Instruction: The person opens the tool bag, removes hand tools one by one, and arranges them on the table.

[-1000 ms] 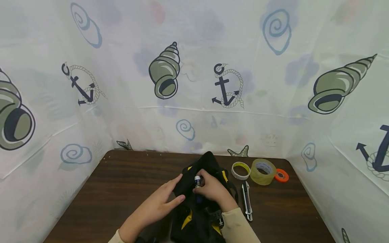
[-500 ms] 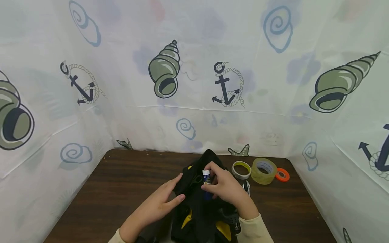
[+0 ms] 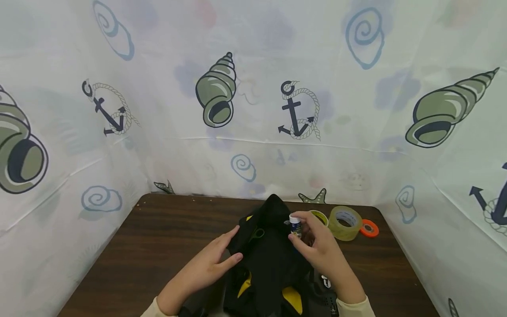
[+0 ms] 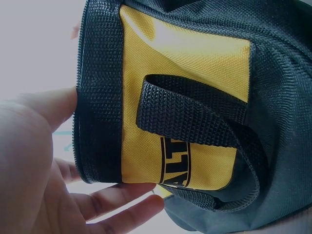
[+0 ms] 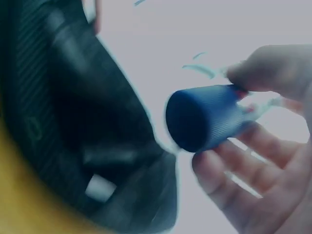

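A black bag with yellow panels [image 3: 273, 268] lies on the table with its zipped mouth open. My left hand [image 3: 210, 259] rests along the bag's left edge, thumb and fingers spread; in the left wrist view, the thumb touches the zip edge beside a yellow panel [image 4: 195, 63] with a webbing loop. In my right hand [image 3: 321, 248], thumb and fingertips pinch a glue stick [image 3: 295, 225] with a white top, above the bag's right side. Its ribbed blue base [image 5: 209, 117] faces the bag's opening in the right wrist view. Inside, a small pale thing [image 5: 101, 188] and a green loop [image 3: 258, 233] show.
Beyond the right hand stand a white tape roll [image 3: 322, 216], a wide clear tape roll [image 3: 345, 223] and a small orange roll [image 3: 369, 228]. A utility knife's white end [image 3: 325, 281] peeks out by the right forearm. A printed cloth backdrop [image 3: 253, 101] surrounds the brown table [image 3: 166, 229].
My right hand has lifted the glue stick from the bag's mouth and moved it rightward, its forearm now covering most of the utility knife. The left hand has stayed in place.
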Demonstrator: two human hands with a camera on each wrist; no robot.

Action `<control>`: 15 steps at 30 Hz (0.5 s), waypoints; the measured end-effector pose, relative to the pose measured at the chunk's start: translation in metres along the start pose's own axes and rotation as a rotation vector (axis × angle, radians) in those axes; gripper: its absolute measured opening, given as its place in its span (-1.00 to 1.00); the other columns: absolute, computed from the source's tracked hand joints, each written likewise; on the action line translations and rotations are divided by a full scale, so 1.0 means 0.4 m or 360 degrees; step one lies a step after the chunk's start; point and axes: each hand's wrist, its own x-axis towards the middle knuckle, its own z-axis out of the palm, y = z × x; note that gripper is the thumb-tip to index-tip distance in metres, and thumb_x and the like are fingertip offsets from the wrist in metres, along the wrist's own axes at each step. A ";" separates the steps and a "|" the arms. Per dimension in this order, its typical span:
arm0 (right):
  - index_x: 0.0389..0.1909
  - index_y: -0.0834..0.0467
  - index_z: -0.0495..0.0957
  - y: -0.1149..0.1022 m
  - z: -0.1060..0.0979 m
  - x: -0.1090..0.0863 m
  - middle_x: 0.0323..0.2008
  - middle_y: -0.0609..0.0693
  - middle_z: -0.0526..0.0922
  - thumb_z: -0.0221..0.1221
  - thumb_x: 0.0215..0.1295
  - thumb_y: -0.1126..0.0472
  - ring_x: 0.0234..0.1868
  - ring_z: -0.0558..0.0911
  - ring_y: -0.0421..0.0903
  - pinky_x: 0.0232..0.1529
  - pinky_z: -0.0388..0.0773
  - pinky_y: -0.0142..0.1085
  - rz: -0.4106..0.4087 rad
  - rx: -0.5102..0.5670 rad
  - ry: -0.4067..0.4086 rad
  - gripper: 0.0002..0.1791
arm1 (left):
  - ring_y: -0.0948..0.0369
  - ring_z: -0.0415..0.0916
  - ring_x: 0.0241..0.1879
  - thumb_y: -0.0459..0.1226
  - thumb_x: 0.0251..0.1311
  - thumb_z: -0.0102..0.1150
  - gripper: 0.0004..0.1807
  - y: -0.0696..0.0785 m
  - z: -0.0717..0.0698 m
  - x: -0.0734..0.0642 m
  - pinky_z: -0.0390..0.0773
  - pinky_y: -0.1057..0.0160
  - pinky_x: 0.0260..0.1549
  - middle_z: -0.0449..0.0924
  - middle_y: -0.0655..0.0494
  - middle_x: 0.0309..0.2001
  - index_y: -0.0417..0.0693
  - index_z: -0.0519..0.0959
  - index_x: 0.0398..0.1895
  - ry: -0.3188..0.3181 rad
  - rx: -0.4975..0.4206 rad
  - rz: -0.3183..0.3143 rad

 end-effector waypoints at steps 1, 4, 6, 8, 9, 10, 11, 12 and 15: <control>0.57 -0.20 0.40 0.014 -0.001 -0.009 -0.20 -0.11 0.52 0.41 0.47 0.25 -0.46 0.49 -0.24 -0.42 0.52 -0.35 0.0018 -0.0013 0.0059 -0.26 | -0.11 0.11 0.73 0.37 0.53 0.05 -0.10 0.000 0.000 0.001 0.18 -0.45 0.58 0.09 0.12 0.76 0.54 -0.03 0.79 -0.0001 0.0002 0.0001; 0.70 -0.19 0.20 0.053 -0.007 -0.036 -0.10 -0.07 0.56 0.42 0.44 0.33 -0.37 0.53 -0.25 -0.37 0.55 -0.39 0.0077 0.0024 0.0265 -0.06 | -0.12 0.10 0.73 0.41 0.50 0.03 -0.09 0.000 0.000 0.003 0.17 -0.46 0.58 0.08 0.13 0.76 0.55 -0.04 0.79 -0.0011 0.0009 -0.0001; 0.70 -0.08 0.16 0.075 -0.014 -0.053 -0.01 -0.03 0.63 0.41 0.43 0.38 -0.27 0.57 -0.26 -0.30 0.59 -0.45 0.0110 0.0103 0.0406 -0.05 | -0.11 0.10 0.73 0.42 0.49 0.03 -0.08 0.000 -0.001 0.005 0.17 -0.45 0.58 0.08 0.13 0.76 0.54 -0.03 0.79 -0.0017 0.0017 -0.0007; 0.64 0.09 0.19 0.094 -0.025 -0.066 0.08 0.06 0.70 0.41 0.40 0.45 -0.18 0.63 -0.25 -0.22 0.63 -0.49 0.0104 0.0191 0.0532 -0.10 | -0.10 0.09 0.74 0.40 0.50 0.05 -0.08 0.002 -0.003 0.007 0.16 -0.45 0.59 0.08 0.14 0.76 0.51 -0.02 0.80 -0.0014 0.0023 -0.0011; 0.60 0.15 0.23 0.103 -0.032 -0.072 0.07 0.09 0.71 0.40 0.38 0.48 -0.16 0.63 -0.25 -0.22 0.63 -0.51 0.0098 0.0212 0.0583 -0.14 | -0.09 0.09 0.74 0.39 0.50 0.06 -0.07 0.002 -0.004 0.007 0.16 -0.45 0.59 0.08 0.15 0.76 0.48 -0.01 0.80 -0.0011 0.0024 -0.0013; 0.56 0.21 0.27 0.114 -0.039 -0.078 0.07 0.11 0.72 0.40 0.37 0.51 -0.16 0.65 -0.26 -0.22 0.63 -0.52 0.0095 0.0215 0.0622 -0.19 | -0.09 0.09 0.74 0.38 0.51 0.06 -0.07 0.002 -0.005 0.008 0.16 -0.45 0.59 0.08 0.16 0.76 0.47 -0.01 0.81 -0.0008 0.0023 -0.0016; 0.53 0.25 0.31 0.126 -0.045 -0.084 0.05 0.11 0.72 0.40 0.35 0.53 -0.17 0.67 -0.25 -0.22 0.64 -0.53 0.0096 0.0208 0.0653 -0.22 | -0.09 0.10 0.74 0.38 0.51 0.07 -0.07 0.003 -0.006 0.007 0.17 -0.45 0.59 0.08 0.15 0.76 0.45 0.00 0.81 -0.0007 0.0024 -0.0017; 0.51 0.26 0.34 0.141 -0.052 -0.092 0.03 0.10 0.72 0.39 0.34 0.55 -0.18 0.68 -0.25 -0.24 0.64 -0.53 0.0114 0.0208 0.0675 -0.24 | -0.09 0.10 0.73 0.39 0.51 0.07 -0.06 0.003 -0.006 0.007 0.17 -0.46 0.58 0.08 0.15 0.76 0.43 0.00 0.81 -0.0009 0.0018 -0.0023; 0.49 0.23 0.38 0.203 -0.060 -0.126 -0.06 0.00 0.64 0.38 0.38 0.52 -0.21 0.66 -0.28 -0.26 0.64 -0.53 0.0313 0.0351 0.0738 -0.30 | -0.11 0.11 0.73 0.42 0.49 0.05 -0.03 0.001 -0.003 0.002 0.17 -0.48 0.57 0.09 0.14 0.76 0.40 0.01 0.82 -0.0023 0.0015 -0.0036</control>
